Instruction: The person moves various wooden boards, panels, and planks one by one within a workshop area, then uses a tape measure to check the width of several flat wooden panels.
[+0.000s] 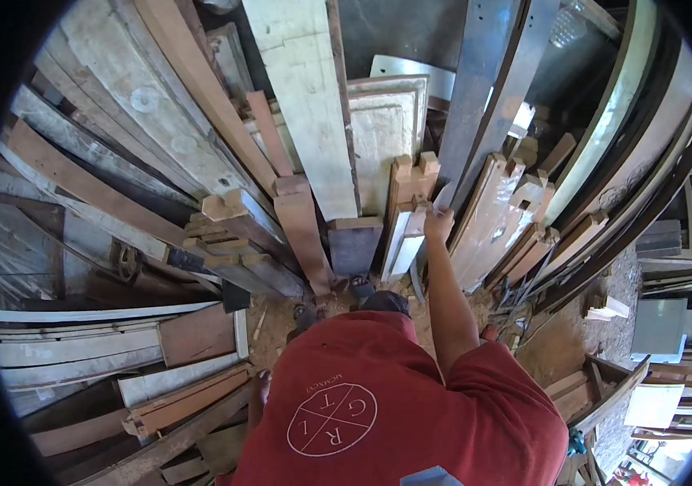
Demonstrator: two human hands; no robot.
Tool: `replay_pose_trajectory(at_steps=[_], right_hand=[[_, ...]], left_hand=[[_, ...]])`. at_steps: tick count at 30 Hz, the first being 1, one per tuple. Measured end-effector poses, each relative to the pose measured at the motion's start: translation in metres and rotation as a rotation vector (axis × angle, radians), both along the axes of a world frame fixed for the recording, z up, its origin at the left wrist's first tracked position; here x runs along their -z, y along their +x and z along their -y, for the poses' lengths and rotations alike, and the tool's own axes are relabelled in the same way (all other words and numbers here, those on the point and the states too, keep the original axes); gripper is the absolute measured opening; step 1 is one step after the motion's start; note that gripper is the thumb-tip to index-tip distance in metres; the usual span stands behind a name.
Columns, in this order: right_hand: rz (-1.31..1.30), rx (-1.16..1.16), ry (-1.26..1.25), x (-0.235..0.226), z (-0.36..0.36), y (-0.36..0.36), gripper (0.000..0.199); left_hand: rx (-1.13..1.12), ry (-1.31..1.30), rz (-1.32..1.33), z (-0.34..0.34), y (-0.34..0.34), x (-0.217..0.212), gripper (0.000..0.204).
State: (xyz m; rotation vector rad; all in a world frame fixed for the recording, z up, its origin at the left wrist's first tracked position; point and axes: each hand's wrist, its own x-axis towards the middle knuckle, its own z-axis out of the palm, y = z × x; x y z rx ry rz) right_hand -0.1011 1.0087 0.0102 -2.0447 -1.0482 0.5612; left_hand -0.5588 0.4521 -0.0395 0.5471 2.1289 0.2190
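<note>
My right arm reaches forward to a group of upright timber pieces. My right hand (439,223) is closed at the top end of a short wooden post with a white face (400,245). A curved, pale grey, blade-like piece (444,194) stands up just above the fingers; what exactly they grip is too small to make out. Behind the post is a notched brown wooden piece (413,180). To its right leans a wide, scuffed plank (480,223). Down by my left side only a bit of my left hand (263,384) shows, its fingers hidden by the red shirt.
Tall boards lean all round, among them a pale green plank (301,97) and a dark grey beam (480,73). A panelled door piece (384,134) stands behind. Short posts (245,231) cluster at the left. More timber lies stacked at lower left (192,401). Dirt floor (553,352) shows at right.
</note>
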Motion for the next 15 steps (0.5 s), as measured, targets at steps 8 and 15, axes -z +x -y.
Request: replay_pose_trajectory(at_steps=[8,15], right_hand=[[0.135,-0.301,-0.092,0.018,0.015,0.017,0.053],[0.349,-0.315,-0.161,-0.011,0.014,-0.018,0.087]], left_hand=[[-0.081,0.021,-0.034,-0.037,0.009,-0.029,0.039],[0.039,-0.014,-0.04,-0.04,0.013,-0.052,0.038]])
